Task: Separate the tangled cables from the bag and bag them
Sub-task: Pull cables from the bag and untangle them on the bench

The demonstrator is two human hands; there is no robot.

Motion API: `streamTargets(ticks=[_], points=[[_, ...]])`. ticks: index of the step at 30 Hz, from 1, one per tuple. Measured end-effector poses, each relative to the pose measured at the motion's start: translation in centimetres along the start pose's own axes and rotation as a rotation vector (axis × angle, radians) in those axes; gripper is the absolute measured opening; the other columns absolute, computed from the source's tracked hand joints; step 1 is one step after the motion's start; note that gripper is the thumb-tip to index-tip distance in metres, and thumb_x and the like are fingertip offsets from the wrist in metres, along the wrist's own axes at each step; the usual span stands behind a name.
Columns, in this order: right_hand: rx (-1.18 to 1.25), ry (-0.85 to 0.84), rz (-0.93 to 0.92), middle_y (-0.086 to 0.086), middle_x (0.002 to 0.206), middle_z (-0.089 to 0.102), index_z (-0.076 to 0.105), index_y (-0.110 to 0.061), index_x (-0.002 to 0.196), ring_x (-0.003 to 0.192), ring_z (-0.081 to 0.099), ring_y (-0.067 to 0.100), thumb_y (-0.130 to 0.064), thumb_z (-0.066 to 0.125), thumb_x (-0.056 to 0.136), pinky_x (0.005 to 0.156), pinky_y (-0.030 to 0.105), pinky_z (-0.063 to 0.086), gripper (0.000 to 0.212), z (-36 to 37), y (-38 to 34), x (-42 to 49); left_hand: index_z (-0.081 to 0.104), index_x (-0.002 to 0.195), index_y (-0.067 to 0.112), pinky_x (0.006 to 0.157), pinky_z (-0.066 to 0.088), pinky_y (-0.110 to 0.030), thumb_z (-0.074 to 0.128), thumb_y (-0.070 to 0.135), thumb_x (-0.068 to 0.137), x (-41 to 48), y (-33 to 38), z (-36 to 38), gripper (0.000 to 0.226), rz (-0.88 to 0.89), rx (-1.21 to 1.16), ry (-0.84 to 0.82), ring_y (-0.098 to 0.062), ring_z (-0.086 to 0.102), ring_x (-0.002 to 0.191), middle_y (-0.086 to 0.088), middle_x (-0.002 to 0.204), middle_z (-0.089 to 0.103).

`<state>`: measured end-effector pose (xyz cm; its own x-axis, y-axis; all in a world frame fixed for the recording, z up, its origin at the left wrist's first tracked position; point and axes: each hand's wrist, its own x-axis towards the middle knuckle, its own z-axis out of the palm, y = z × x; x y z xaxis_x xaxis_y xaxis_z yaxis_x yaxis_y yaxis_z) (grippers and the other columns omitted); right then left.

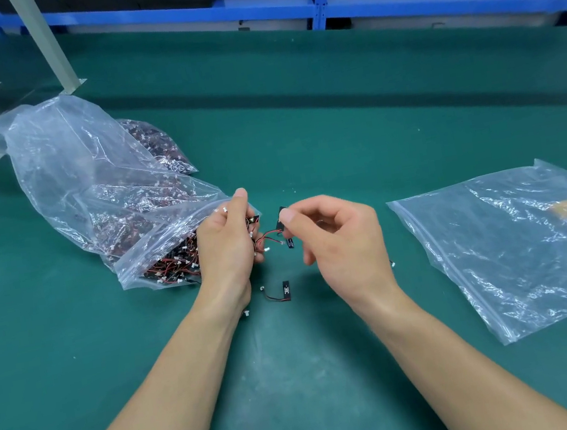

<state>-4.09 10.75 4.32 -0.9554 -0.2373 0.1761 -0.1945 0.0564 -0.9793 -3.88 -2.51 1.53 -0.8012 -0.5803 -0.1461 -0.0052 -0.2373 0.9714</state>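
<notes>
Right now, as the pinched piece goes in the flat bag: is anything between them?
Nothing blocks the way: only a white connector lies on the mat between the cable piece pinched by the right hand and the flat bag. Its red wires run back toward the bunch the left hand grips, so it may not be free.

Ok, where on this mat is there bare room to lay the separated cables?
Bare mat stretches beyond both hands toward the shelf, and near you between the forearms. A narrower strip lies between the right hand and the flat bag. Crowded: the full bags by the left hand, and the loose cable below the hands.
</notes>
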Motion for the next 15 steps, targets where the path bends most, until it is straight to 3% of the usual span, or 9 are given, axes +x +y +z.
streamTargets(ticks=[5, 10, 13, 15], points=[[-0.001, -0.002, 0.118, -0.002, 0.062, 0.069, 0.072, -0.013, 0.065, 0.044, 0.042, 0.013, -0.013, 0.069, 0.089, 0.046, 0.018, 0.038, 0.025, -2.2, -0.1, 0.1, 0.053, 0.056, 0.026, 0.037, 0.027, -0.017, 0.057, 0.036, 0.099, 0.0, -0.1, 0.1, 0.044, -0.016, -0.031, 0.005, -0.011, 0.039, 0.039, 0.008, 0.048, 0.043], [-0.345, -0.129, 0.207, 0.003, 0.063, 0.070, 0.072, -0.014, 0.062, 0.046, 0.039, 0.016, -0.023, 0.067, 0.090, 0.048, 0.023, 0.034, 0.030, -4.4, 1.3, -0.7, 0.048, 0.065, 0.022, 0.037, 0.025, -0.017, 0.056, 0.036, 0.100, 0.1, -0.2, 0.1, 0.039, -0.014, -0.033, 0.004, -0.010, 0.038, 0.039, 0.009, 0.049, 0.042], [-0.535, -0.167, 0.242, -0.006, 0.059, 0.069, 0.071, -0.014, 0.059, 0.041, 0.041, 0.005, -0.025, 0.068, 0.090, 0.044, 0.012, 0.031, 0.033, -4.6, 2.2, -1.2, 0.048, 0.065, 0.022, 0.037, 0.025, -0.017, 0.056, 0.036, 0.100, 0.1, -0.2, 0.1, 0.038, -0.014, -0.037, 0.001, -0.010, 0.038, 0.039, 0.009, 0.049, 0.042], [-0.628, -0.181, 0.260, -0.012, 0.059, 0.069, 0.072, -0.017, 0.062, 0.045, 0.046, 0.005, -0.030, 0.068, 0.090, 0.049, 0.018, 0.035, 0.032, -4.3, 2.8, -1.4, 0.048, 0.064, 0.022, 0.037, 0.026, -0.017, 0.056, 0.036, 0.100, 0.1, -0.3, 0.1, 0.039, -0.017, -0.039, 0.001, -0.010, 0.038, 0.039, 0.009, 0.049, 0.042]])
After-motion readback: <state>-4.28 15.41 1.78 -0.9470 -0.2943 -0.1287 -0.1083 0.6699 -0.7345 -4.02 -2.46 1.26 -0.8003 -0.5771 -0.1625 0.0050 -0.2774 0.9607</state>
